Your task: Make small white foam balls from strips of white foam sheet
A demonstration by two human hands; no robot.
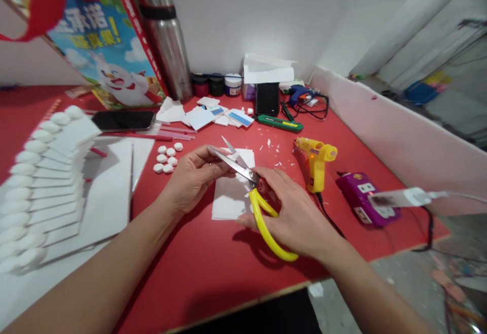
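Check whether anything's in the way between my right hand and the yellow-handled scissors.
Nothing visible is: your right hand holds the scissors by the handles. The open blades reach over the white paper, close to your left hand.

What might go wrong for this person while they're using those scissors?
The likeliest trouble is a nick: the blades of the scissors, held in the right hand, are open right beside the fingertips of the left hand. The yellow glue gun stands near the right forearm, and its black cord runs beside that arm; a careless swing might snag the cord or topple the gun.
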